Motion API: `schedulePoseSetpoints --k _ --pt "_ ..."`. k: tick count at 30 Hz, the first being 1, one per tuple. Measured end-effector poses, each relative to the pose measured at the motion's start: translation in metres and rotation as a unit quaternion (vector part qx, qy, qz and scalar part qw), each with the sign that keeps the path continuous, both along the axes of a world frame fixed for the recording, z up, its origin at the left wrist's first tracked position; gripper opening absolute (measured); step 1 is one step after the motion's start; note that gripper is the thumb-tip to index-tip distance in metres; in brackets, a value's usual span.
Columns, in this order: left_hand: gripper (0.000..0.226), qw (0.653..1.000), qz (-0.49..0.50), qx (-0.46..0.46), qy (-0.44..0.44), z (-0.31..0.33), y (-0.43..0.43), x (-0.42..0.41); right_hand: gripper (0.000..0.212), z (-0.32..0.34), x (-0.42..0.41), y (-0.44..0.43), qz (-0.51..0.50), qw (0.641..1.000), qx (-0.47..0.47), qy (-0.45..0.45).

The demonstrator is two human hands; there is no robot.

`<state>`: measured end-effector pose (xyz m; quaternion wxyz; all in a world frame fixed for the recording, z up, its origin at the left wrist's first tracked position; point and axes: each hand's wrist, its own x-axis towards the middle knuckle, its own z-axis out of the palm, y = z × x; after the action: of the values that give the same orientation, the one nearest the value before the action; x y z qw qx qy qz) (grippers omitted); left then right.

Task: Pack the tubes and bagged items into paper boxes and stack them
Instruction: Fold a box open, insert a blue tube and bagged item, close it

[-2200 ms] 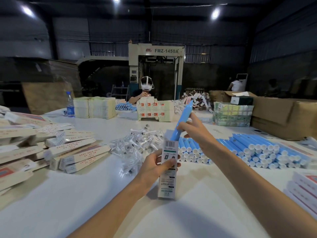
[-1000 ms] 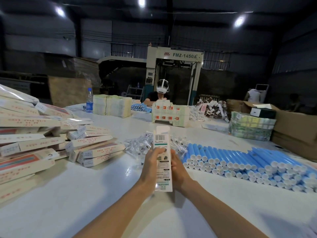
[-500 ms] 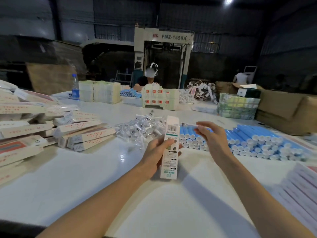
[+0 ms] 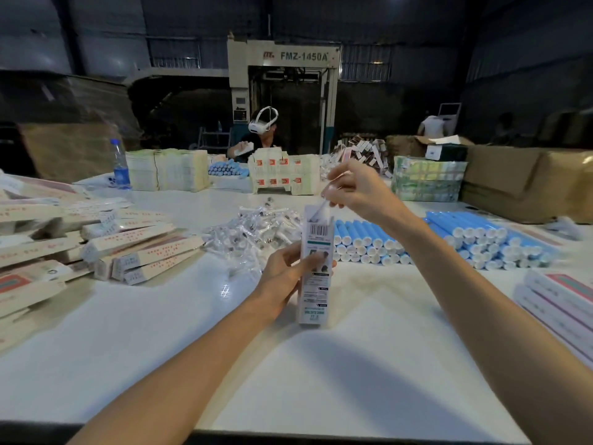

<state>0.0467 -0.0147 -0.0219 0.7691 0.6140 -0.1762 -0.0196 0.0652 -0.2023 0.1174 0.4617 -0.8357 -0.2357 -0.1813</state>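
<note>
White laminate covers the broad tabletop [image 4: 160, 364], glossy enough to catch a small glint of light, with its dark near edge running along the bottom of the view. The room around it is a dim warehouse with dark corrugated walls. At the far side stands a pale machine [image 4: 303, 56] lettered "FMZ-1450A", and a person [image 4: 263, 133] wearing a white headset sits in front of it.

The left hand [image 4: 288, 274] holds a paper box [image 4: 316, 284] upright near the middle of the tabletop, its grip clamped round the box's middle. The box shows a barcode near its open top. The lines of print lower down are too small to read. Above the opening, the right hand [image 4: 356, 187] has its grip pinched together on a bagged item [image 4: 322, 208], whose lower end is at the mouth of the box.

Just beyond the box lies a heap of clear bagged items [image 4: 256, 232]. To its right, blue tubes [image 4: 417, 239] with white caps lie in rows. A stack of long closed boxes [image 4: 128, 248] with red lettering spreads across the left, and flat boxes [image 4: 558, 303] lie at the near right edge. Farther off stand a blue-labelled water bottle [image 4: 120, 168], pale bundles of flat cartons [image 4: 167, 170] and brown cardboard cases [image 4: 526, 181].
</note>
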Motion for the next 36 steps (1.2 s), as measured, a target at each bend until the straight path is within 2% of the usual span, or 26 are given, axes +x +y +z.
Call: schedulePoseSetpoints --k 4,8,12,16,20,22,25,30,36 --pt "0.031 1.0 0.003 0.01 -0.012 0.002 0.0 -0.001 0.022 -0.008 0.003 0.017 0.001 0.999 -0.038 0.011" --pt "0.03 1.0 0.016 0.015 -0.016 0.002 0.0 0.001 0.01 -0.022 0.005 0.022 -0.038 0.997 -0.059 -0.029" --pt "0.029 0.998 0.03 0.032 -0.034 -0.001 0.003 0.004 0.023 -0.042 0.003 0.018 -0.032 0.993 -0.099 -0.057" --pt "0.04 0.998 0.031 0.034 -0.053 0.001 0.004 0.004 0.019 -0.067 -0.005 0.005 -0.086 0.99 0.061 -0.09" --pt "0.057 0.998 0.03 0.007 -0.053 0.002 0.002 0.004 0.028 -0.103 -0.016 -0.001 -0.034 0.991 0.129 0.004" --pt "0.069 0.996 0.036 0.01 -0.081 0.003 0.002 0.002 0.035 -0.119 -0.021 0.003 0.019 0.99 0.138 0.013" --pt "0.078 0.99 0.047 0.028 -0.129 0.006 0.005 -0.001 0.047 -0.128 -0.021 0.01 0.029 0.993 0.117 0.002" --pt "0.069 0.986 0.036 0.059 -0.149 0.009 0.007 -0.002 0.049 -0.123 -0.02 0.003 0.063 0.991 0.113 0.018" --pt "0.061 0.986 0.005 0.066 -0.155 0.01 0.005 -0.003 0.04 -0.117 -0.02 -0.002 0.068 0.992 0.11 0.009"
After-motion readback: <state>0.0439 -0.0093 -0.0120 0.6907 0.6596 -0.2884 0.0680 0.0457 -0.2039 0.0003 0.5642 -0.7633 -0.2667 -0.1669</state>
